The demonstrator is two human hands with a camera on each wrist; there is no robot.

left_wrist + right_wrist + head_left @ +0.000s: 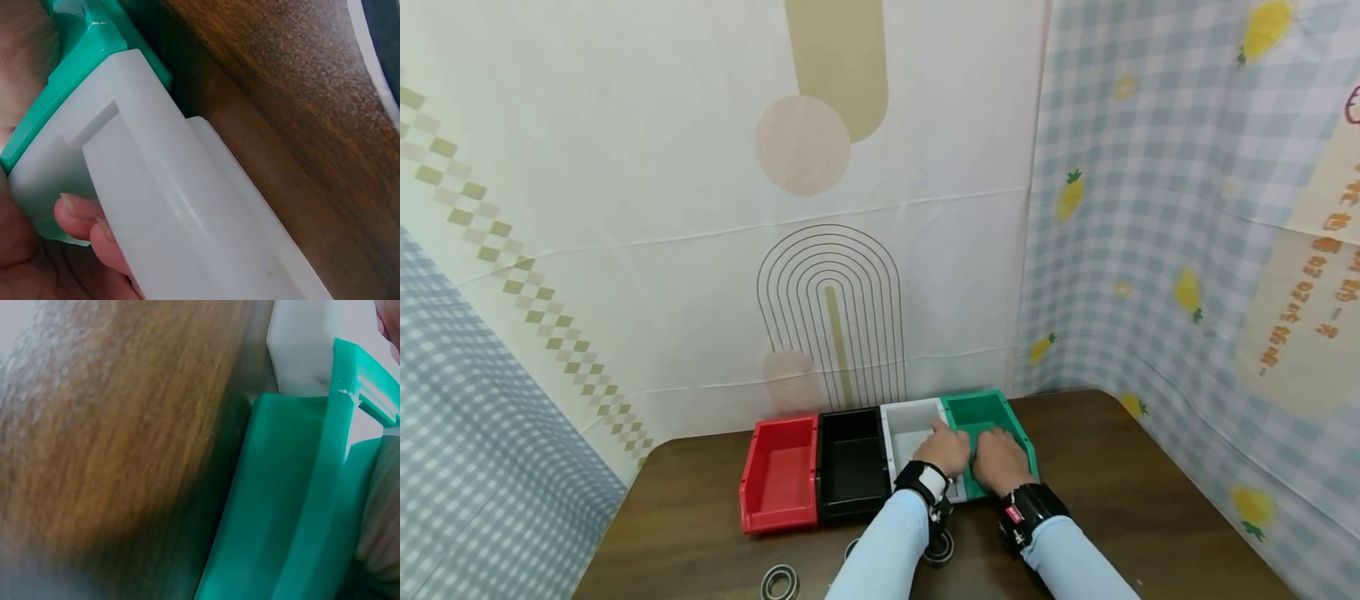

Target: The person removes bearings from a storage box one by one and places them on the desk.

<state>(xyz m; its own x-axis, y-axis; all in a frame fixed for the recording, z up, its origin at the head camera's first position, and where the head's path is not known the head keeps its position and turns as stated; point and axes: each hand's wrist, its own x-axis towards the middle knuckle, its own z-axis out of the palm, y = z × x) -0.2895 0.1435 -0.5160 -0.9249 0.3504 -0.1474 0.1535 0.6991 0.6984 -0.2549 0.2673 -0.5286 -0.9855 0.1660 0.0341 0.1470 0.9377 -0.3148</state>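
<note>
My left hand (946,450) grips the white bin (908,425), fingers (78,215) curled under its front lip. At its three o'clock, my right hand (998,461) rests on the green bin (981,410); I cannot tell its grip. Both bins sit flush, rims touching, on the surface (1150,492).

The white bin (187,212) and green bin (287,506) look like smooth, slightly glossy plastic; the table (1112,492) is grained brown wood.

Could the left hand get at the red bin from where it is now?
Probably yes. The left hand rests on the white bin, and the red bin sits two bins further left in the same row with only the low black bin between, nothing blocking above.
</note>
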